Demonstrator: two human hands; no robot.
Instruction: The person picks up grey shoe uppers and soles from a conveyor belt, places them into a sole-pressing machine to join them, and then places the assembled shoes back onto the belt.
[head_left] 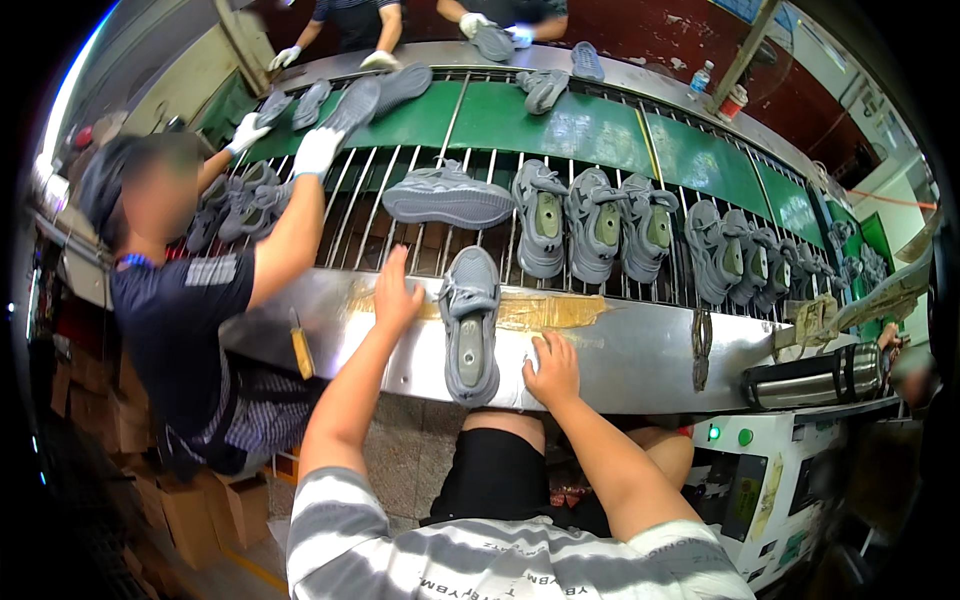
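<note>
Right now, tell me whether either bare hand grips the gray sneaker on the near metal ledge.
No, the left hand and right hand flank the gray sneaker with visible gaps.

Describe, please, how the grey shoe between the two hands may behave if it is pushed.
The grey shoe probably slides rather than rolls, standing sole-down on the smooth metal ledge. Its laced, fabric-looking upper may flex; the thick sole likely stays stiffer.
</note>
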